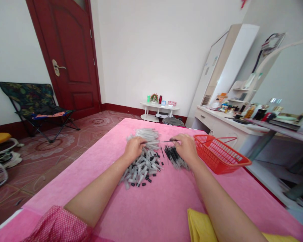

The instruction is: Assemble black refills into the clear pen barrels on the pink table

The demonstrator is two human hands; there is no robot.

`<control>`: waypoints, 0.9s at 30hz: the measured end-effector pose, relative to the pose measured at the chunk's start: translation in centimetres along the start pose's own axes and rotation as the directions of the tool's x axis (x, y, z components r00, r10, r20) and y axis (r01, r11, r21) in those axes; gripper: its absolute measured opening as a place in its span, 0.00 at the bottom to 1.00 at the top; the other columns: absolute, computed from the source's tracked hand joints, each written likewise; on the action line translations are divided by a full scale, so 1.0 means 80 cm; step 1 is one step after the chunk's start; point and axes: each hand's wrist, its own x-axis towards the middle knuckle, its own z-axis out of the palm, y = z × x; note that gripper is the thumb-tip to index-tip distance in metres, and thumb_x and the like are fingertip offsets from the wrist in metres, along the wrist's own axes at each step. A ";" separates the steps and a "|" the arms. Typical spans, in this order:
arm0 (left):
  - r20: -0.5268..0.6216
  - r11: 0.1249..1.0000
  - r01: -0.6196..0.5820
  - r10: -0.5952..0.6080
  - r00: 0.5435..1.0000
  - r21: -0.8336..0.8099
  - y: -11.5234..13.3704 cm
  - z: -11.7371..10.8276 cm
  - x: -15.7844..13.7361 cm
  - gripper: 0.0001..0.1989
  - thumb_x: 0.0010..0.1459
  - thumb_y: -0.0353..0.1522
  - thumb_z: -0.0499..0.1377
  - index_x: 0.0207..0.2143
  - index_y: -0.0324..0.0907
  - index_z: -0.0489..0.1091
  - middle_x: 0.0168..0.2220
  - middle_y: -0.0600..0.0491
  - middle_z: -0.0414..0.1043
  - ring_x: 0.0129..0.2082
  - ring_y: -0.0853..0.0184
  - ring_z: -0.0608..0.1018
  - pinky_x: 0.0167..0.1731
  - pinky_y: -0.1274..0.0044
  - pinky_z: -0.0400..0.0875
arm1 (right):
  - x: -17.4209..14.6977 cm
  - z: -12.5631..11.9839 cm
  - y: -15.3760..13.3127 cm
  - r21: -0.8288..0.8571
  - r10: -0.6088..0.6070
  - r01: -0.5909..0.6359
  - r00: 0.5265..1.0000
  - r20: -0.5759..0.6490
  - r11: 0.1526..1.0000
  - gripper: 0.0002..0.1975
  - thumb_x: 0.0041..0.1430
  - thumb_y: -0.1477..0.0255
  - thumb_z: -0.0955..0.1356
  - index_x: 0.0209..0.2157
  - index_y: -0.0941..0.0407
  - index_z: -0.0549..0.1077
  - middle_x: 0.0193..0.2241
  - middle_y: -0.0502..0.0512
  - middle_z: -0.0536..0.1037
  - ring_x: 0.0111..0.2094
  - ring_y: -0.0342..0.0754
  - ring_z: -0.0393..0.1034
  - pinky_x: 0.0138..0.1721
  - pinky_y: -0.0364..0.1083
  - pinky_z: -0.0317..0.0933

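My right hand (186, 147) pinches a thin dark pen refill (166, 141), its fine end pointing left. Below that hand lies a pile of black and clear pen refills (175, 156). My left hand (135, 148) has its fingers curled at the edge of a stack of clear pen barrels (148, 135); what is between them is too small to tell. In front of the left hand a heap of clear pen caps with black ends (142, 167) spreads over the pink cloth, with several loose black pieces (148, 180) near its edge.
A red plastic basket (218, 153) stands on the right of the pink-covered table (151, 211). Yellow cloth (200, 225) lies by my right forearm. Beyond are a cluttered dressing table (204, 116), a small white stand (158, 106) and a folding chair (37, 101).
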 end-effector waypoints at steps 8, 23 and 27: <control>-0.003 0.997 -0.065 0.065 0.998 -0.033 0.004 0.000 -0.001 0.11 0.51 0.27 0.56 0.36 0.42 0.75 0.35 0.49 0.75 0.37 0.62 0.74 0.40 0.73 0.65 | -0.001 0.002 -0.001 0.003 -0.042 0.042 0.999 -0.014 0.999 0.12 0.53 0.76 0.62 0.34 0.51 0.76 0.35 0.51 0.76 0.41 0.48 0.64 0.43 0.45 0.51; -0.026 0.949 0.045 -0.056 0.998 -0.311 -0.005 0.002 -0.001 0.10 0.47 0.25 0.58 0.32 0.42 0.76 0.33 0.51 0.75 0.37 0.63 0.74 0.43 0.72 0.64 | -0.010 0.011 -0.034 0.228 -0.134 0.232 0.916 -0.378 0.946 0.17 0.51 0.73 0.65 0.45 0.56 0.69 0.48 0.59 0.68 0.50 0.53 0.59 0.51 0.51 0.51; -0.089 0.863 0.154 -0.223 0.971 -0.481 -0.024 0.009 0.001 0.09 0.45 0.26 0.59 0.31 0.41 0.76 0.33 0.50 0.76 0.37 0.63 0.74 0.43 0.71 0.65 | -0.012 0.018 -0.029 0.246 -0.032 0.118 0.944 -0.329 0.962 0.10 0.54 0.73 0.62 0.37 0.56 0.72 0.38 0.57 0.74 0.42 0.50 0.66 0.44 0.47 0.56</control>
